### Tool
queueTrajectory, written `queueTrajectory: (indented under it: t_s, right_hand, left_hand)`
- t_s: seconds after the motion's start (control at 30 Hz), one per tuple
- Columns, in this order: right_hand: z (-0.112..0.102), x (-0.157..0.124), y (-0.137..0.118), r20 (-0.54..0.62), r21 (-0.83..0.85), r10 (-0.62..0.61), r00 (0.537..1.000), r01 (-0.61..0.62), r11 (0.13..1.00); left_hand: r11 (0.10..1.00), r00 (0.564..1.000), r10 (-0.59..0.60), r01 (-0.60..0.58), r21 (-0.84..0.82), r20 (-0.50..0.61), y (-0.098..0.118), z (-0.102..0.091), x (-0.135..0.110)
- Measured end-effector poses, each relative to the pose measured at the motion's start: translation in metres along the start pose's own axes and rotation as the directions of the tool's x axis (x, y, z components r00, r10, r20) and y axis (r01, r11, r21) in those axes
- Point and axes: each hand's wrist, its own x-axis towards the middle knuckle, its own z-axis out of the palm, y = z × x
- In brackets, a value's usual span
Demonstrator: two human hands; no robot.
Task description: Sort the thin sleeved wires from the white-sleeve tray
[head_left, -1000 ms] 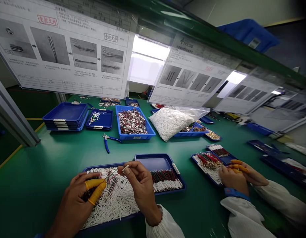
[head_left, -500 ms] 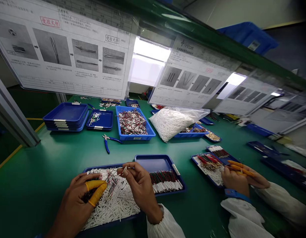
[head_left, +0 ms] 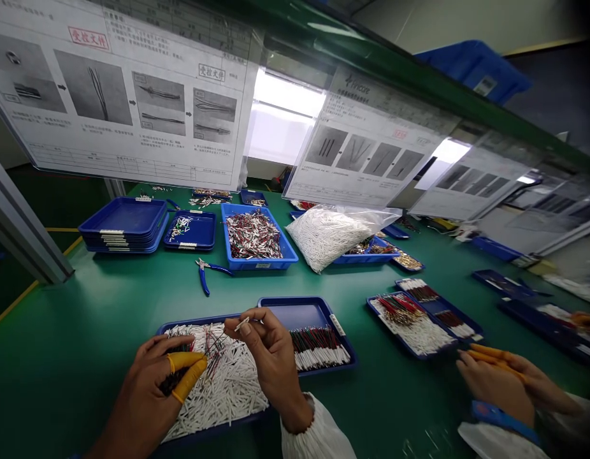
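Here, thin wires [head_left: 169, 384] in the left hand [head_left: 149, 386] above slim white tubes [head_left: 228, 392].

White tubes [head_left: 228, 389], short and slim, lie loose in every direction, heaped across the blue tray [head_left: 218, 431] down to its near edge. One raised tube [head_left: 241, 324] is held tilted over the tray's far right corner. Thin dark and red wires [head_left: 215, 344] fan out toward the far edge; whether they touch the heap is unclear.
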Motion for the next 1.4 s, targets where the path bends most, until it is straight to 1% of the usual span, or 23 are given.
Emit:
queueTrajectory:
  t_s: [0.1,0.23,0.4,0.53,0.7,0.9,1.03,1.13,1.3,1.4]
  right_hand:
    - [0.000,0.000,0.001,0.002,-0.003,-0.002,1.000,0.002,1.000]
    - [-0.001,0.001,0.002,-0.008,0.008,0.001,1.000,-0.001,1.000]
    - [0.001,0.000,0.000,0.025,-0.003,0.003,1.000,-0.003,1.000]
    - [0.001,0.000,-0.001,0.030,-0.013,0.013,0.999,-0.012,1.000]
    - [-0.001,-0.001,-0.001,0.043,-0.022,0.006,0.999,-0.005,1.000]
    - [-0.002,0.000,-0.002,0.076,0.041,0.064,0.995,-0.067,0.997]
    - [0.000,0.000,-0.003,0.063,0.024,0.063,0.996,-0.065,0.998]
    - [0.001,-0.001,-0.004,0.085,0.035,0.061,0.995,-0.065,0.997]
    - [-0.002,-0.001,-0.002,0.087,-0.069,0.058,0.994,-0.052,0.996]
    - [-0.004,0.000,0.001,0.072,-0.075,0.051,0.996,-0.046,0.996]
  left_hand:
    - [1.000,1.000,0.016,-0.016,0.003,0.000,0.000,0.001,0.000]
    - [1.000,1.000,-0.006,0.006,-0.001,-0.019,-0.001,0.001,0.000]
    - [1.000,1.000,0.008,-0.008,-0.007,-0.008,0.000,0.000,0.000]
    - [1.000,1.000,-0.007,0.007,-0.005,-0.009,0.001,-0.001,0.000]
    - [0.999,1.000,0.031,-0.031,-0.021,0.006,0.006,-0.004,0.003]
    - [1.000,1.000,0.028,-0.028,-0.007,-0.006,0.008,-0.006,0.007]
    - [1.000,1.000,0.016,-0.017,-0.020,-0.017,0.008,-0.007,0.007]
    - [0.999,1.000,0.010,-0.010,-0.032,-0.011,0.010,-0.008,0.007]
    - [0.999,1.000,0.022,-0.022,-0.033,0.009,0.012,-0.008,0.007]
    - [0.999,0.999,0.019,-0.018,-0.030,0.030,0.011,-0.007,0.005]
